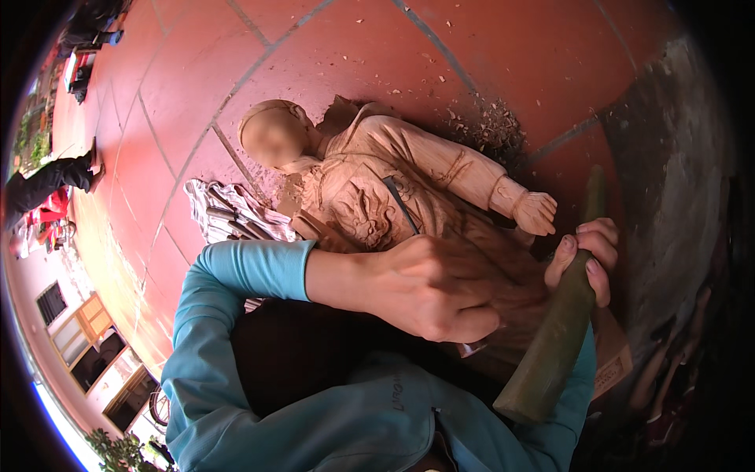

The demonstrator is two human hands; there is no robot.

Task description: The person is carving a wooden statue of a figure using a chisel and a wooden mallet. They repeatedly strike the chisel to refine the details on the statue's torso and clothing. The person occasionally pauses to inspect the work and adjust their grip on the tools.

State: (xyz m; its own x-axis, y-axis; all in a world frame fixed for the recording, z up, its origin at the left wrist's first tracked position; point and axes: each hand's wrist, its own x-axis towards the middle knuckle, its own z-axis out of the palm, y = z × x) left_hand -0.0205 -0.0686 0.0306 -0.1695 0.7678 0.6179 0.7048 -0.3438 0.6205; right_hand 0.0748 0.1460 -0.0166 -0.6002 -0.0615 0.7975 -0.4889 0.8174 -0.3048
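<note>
Pale, unfinished wood fills the middle of the frame: a carved wooden figure (393,189) of a robed person lies on its back across a red tiled floor (330,47), head toward the upper left, one carved arm stretched toward the right.

Judging from what shows, the carving is well along. The head, sleeve folds, fingers and a dragon-like relief on the chest are already cut, and wood chips (491,122) lie scattered on the tiles just above the figure's shoulder. The lower part of the figure looks rougher and is partly hidden, so how much shaping is left there cannot be told.

The left hand (429,287), coming out of a teal sleeve (252,271) at centre, is closed in a fist around a slim dark chisel (401,204), whose blade runs up and left onto the chest relief. This hand rests on the figure's midsection.

The right hand (586,256), at centre right, is wrapped around a long greenish-brown wooden mallet (562,315), held just beside the figure's carved hand, its thick end pointing toward the lower edge.

A bundle of metal carving tools on a cloth (232,212) lies left of the figure.
</note>
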